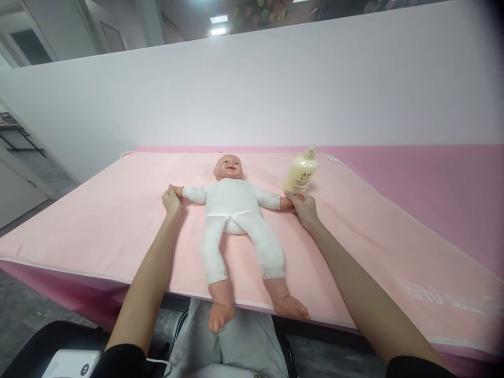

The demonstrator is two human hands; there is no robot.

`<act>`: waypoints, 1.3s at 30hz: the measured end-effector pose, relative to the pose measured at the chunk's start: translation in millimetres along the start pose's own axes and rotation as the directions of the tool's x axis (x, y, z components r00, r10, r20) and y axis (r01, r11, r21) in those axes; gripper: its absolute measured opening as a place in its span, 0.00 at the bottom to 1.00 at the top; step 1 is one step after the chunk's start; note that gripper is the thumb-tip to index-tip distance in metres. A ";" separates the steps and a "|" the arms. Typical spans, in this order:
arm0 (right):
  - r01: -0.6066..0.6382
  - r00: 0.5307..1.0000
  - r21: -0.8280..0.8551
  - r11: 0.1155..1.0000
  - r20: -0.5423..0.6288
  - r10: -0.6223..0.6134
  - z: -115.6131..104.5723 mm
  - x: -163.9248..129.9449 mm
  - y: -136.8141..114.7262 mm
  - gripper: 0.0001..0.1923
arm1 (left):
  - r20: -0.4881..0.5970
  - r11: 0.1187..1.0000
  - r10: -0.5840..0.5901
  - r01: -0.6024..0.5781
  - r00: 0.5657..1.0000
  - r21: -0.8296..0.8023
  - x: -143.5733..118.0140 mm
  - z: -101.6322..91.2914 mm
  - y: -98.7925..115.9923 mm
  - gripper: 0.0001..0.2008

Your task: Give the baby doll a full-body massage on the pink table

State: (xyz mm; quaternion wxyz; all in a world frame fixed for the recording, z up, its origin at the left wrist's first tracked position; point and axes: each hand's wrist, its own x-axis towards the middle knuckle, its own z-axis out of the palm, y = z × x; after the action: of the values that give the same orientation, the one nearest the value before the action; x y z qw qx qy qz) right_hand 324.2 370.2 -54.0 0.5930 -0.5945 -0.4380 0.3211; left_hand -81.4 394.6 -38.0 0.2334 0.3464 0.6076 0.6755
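A baby doll [232, 197] with a white cloth body lies on its back on a pale pink blanket [118, 226], its feet at the table's near edge. Its arms are stretched out to both sides. My left hand [171, 200] is closed around the doll's hand on the left. On the other side, my right hand [305, 207] grips the doll's other hand, thumb on top. Just beyond my right hand stands a pale yellow pump bottle [301, 172] with dark print.
A pink cover [433, 189] shows beneath the blanket on the right. Behind the table rises a white partition [252, 94]. A white device [73, 363] with a cable rests on a black chair [51, 336] at lower left.
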 end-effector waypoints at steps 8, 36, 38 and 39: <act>-0.034 0.999 -0.161 0.986 -0.040 0.028 -3.8 7.1 8.8 0.17 | -0.023 0.997 -0.023 0.021 0.999 -0.075 -4.9 -0.4 5.9 0.20; -0.002 1.000 0.020 1.000 -0.005 0.002 1.8 -2.5 -2.6 0.18 | 0.026 0.998 -0.048 0.049 0.999 -0.038 -4.9 0.3 7.2 0.14; -0.013 1.000 -0.024 1.000 -0.018 0.012 1.4 -1.4 -1.0 0.17 | 0.017 0.999 -0.047 0.047 0.999 -0.019 -4.7 -0.2 6.2 0.15; -0.014 1.000 -0.048 0.999 -0.019 0.013 1.0 -0.4 -0.1 0.16 | 0.015 0.999 -0.045 0.046 0.999 -0.014 -4.7 -0.3 5.8 0.16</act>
State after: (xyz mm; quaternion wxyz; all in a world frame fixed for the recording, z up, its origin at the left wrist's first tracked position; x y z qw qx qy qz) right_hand 323.2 370.3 -54.1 0.5803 -0.6145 -0.4361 0.3090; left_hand -77.9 390.0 -33.2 0.2554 0.3356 0.6089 0.6718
